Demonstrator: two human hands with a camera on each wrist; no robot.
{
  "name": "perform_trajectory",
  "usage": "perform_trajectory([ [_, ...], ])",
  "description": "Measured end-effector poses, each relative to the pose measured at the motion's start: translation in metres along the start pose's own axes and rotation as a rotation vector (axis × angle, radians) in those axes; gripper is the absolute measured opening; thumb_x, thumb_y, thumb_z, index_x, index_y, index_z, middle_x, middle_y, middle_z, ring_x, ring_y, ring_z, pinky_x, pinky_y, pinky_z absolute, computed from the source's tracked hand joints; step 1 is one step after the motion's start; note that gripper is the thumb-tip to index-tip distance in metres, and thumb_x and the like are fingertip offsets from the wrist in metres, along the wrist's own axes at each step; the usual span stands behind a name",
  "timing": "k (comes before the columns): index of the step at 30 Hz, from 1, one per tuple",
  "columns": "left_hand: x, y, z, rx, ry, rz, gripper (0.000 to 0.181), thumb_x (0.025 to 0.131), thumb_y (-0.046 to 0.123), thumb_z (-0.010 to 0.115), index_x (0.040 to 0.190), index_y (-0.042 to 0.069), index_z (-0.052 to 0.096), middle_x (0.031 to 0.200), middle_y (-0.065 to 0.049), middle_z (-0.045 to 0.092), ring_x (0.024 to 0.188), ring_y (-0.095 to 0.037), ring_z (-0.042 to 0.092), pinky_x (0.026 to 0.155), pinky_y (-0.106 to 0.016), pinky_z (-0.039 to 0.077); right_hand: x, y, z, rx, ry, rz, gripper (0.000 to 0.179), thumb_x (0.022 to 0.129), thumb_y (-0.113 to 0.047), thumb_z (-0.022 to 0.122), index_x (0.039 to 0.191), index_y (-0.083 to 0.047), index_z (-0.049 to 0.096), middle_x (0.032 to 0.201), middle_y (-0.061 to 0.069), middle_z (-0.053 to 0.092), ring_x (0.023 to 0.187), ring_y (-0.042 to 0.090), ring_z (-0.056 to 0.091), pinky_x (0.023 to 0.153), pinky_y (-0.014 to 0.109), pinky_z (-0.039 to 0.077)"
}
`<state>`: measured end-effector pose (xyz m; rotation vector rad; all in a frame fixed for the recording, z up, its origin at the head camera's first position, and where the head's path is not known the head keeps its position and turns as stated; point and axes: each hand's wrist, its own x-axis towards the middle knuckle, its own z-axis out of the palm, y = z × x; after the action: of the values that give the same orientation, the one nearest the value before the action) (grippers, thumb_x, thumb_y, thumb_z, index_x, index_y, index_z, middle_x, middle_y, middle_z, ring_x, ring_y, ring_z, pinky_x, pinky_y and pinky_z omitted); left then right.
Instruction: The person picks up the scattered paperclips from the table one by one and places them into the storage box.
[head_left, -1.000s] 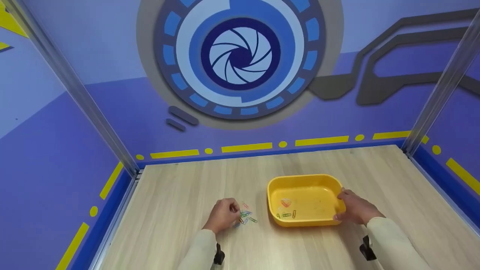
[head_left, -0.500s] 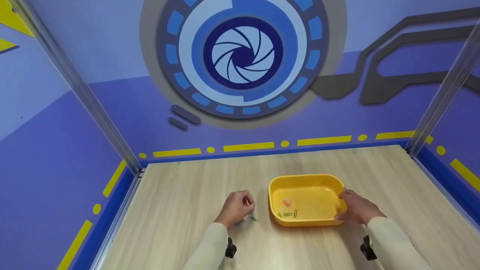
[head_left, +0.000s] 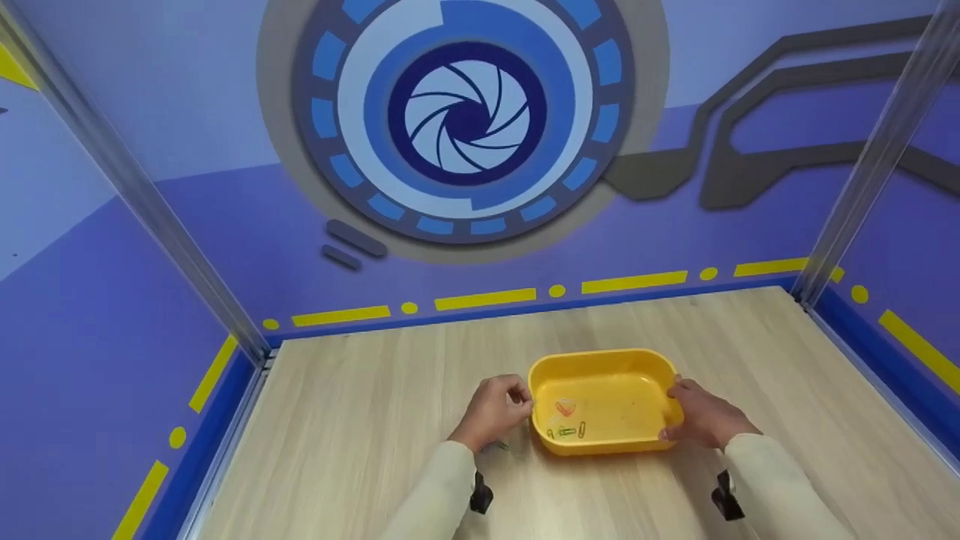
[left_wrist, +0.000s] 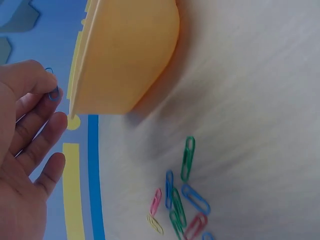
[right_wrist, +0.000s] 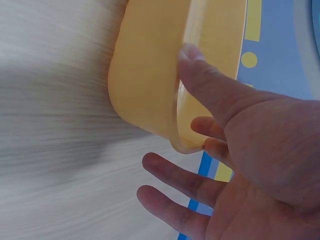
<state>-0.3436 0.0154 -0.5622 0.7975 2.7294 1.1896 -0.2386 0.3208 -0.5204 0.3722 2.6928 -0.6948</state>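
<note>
My left hand [head_left: 491, 412] is at the left rim of a yellow plastic box [head_left: 630, 409], raised beside it. In the left wrist view its thumb and forefinger pinch a blue paper clip [left_wrist: 53, 94], while the other fingers are loosely bent. My right hand [head_left: 705, 416] holds the box at its right end. The right thumb [right_wrist: 192, 55] lies over the rim, and two fingers hang free below. Inside the box are several paper clips, among them an orange one [head_left: 565, 407] and a green one [head_left: 568, 431].
More loose paper clips in several colours lie on the wooden table [head_left: 360, 405] left of the box, including a green clip [left_wrist: 188, 159] and a pink clip [left_wrist: 156, 201]. My left forearm partly covers them in the head view. A printed blue wall [head_left: 225, 240] stands behind.
My left hand has risen from the loose clips and moved right to the box's left rim, carrying the blue paper clip. My right hand keeps its place on the box.
</note>
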Motion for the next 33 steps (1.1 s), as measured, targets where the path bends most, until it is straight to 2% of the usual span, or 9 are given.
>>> perform_trajectory([
  [4,0.004,0.005,0.005,-0.012,-0.011,-0.013,0.006,0.08,0.017,0.067,0.08,0.02,0.062,0.078,0.013,0.057,0.076,-0.005,0.053,0.068,-0.016,0.044,0.0,-0.002,-0.001,-0.011,0.001,-0.01,0.091,0.067,-0.047,0.073,0.137,-0.003,0.035,0.15,0.021,0.013,0.126,0.049,0.027,0.099,0.062,0.025],
  [9,0.006,0.01,0.011,-0.007,-0.022,-0.03,0.01,0.079,0.018,0.069,0.078,0.024,0.06,0.079,0.012,0.057,0.074,-0.004,0.052,0.066,-0.018,0.044,0.0,-0.002,0.0,-0.005,-0.005,-0.008,0.09,0.068,-0.044,0.074,0.137,-0.003,0.035,0.15,0.021,0.014,0.126,0.049,0.027,0.098,0.063,0.025],
  [15,0.007,0.017,0.019,0.065,0.028,-0.024,0.013,0.077,0.026,0.07,0.074,0.031,0.058,0.081,0.003,0.062,0.078,-0.006,0.045,0.08,-0.027,0.034,0.0,0.001,-0.002,-0.016,-0.017,-0.019,0.091,0.065,-0.05,0.072,0.136,-0.005,0.037,0.15,0.021,0.013,0.126,0.05,0.027,0.099,0.063,0.025],
  [18,0.005,0.019,0.023,0.072,0.056,-0.017,0.014,0.077,0.027,0.071,0.073,0.031,0.058,0.083,0.001,0.062,0.08,-0.007,0.044,0.081,-0.028,0.033,0.001,0.001,-0.002,-0.029,-0.024,-0.029,0.087,0.067,-0.049,0.072,0.135,-0.006,0.039,0.15,0.021,0.012,0.127,0.049,0.025,0.099,0.062,0.025],
  [22,0.004,0.02,0.028,0.054,0.065,-0.028,0.014,0.077,0.026,0.071,0.074,0.031,0.059,0.086,0.001,0.061,0.085,-0.013,0.049,0.08,-0.027,0.034,0.001,0.0,-0.002,-0.044,-0.027,-0.042,0.081,0.07,-0.044,0.072,0.133,-0.006,0.041,0.15,0.022,0.013,0.128,0.049,0.026,0.099,0.062,0.026],
  [27,0.003,0.019,0.03,0.028,0.038,-0.03,0.011,0.076,0.03,0.071,0.085,0.028,0.065,0.091,0.008,0.061,0.095,-0.017,0.052,0.086,-0.03,0.038,-0.001,0.002,0.0,-0.004,-0.038,-0.059,0.082,0.068,-0.05,0.07,0.134,-0.01,0.041,0.151,0.021,0.008,0.13,0.049,0.021,0.099,0.064,0.023],
  [31,0.001,0.017,0.026,0.051,0.016,-0.019,0.022,0.076,0.039,0.071,0.095,0.03,0.065,0.097,0.019,0.059,0.1,-0.011,0.05,0.092,-0.032,0.039,-0.001,0.003,-0.001,0.059,-0.061,-0.044,0.088,0.065,-0.056,0.068,0.136,-0.013,0.04,0.153,0.018,0.001,0.132,0.05,0.014,0.099,0.066,0.019],
  [33,0.002,0.015,0.024,0.054,0.016,-0.016,0.023,0.076,0.041,0.07,0.096,0.031,0.065,0.099,0.021,0.058,0.099,-0.008,0.049,0.093,-0.033,0.04,-0.001,0.003,-0.002,0.084,-0.071,-0.027,0.091,0.063,-0.058,0.067,0.137,-0.014,0.039,0.153,0.016,-0.001,0.132,0.05,0.013,0.099,0.067,0.018],
])
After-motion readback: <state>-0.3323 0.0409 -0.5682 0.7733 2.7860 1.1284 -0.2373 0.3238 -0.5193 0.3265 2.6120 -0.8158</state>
